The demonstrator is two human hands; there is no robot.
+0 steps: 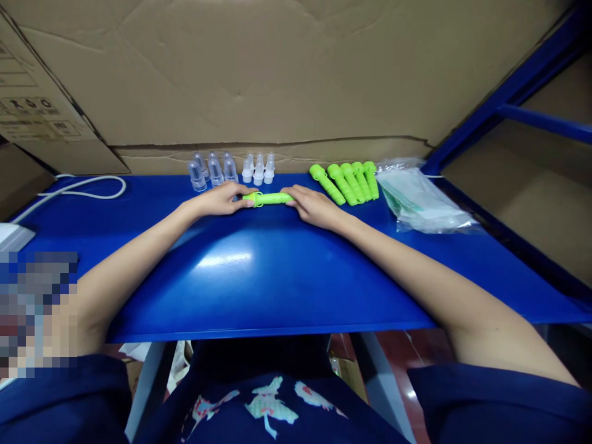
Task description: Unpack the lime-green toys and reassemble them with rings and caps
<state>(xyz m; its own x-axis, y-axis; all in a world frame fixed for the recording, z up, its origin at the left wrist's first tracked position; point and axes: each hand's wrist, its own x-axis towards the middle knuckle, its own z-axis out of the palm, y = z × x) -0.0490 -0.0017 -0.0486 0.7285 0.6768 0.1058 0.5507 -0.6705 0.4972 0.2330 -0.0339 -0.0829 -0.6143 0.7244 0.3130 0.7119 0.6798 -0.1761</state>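
Observation:
A lime-green plastic tube with a looped cap (272, 198) lies sideways between my two hands over the blue table. My left hand (227, 198) pinches its capped end, and my right hand (308, 203) grips the opposite end. Behind my left hand stand several clear plastic domed caps (213, 169) and, beside them, several small white translucent nozzle-shaped pieces (259, 169). Right of my right hand, several more green tubes of the same kind (349, 184) lie side by side in a slanted row.
Clear plastic bags with white and green contents (423, 197) lie at the right of the blue table (277, 296). A white cable (92, 194) loops at the left, near a white device (16, 237). Cardboard (259, 74) walls the back; a blue metal frame (509, 92) rises at right.

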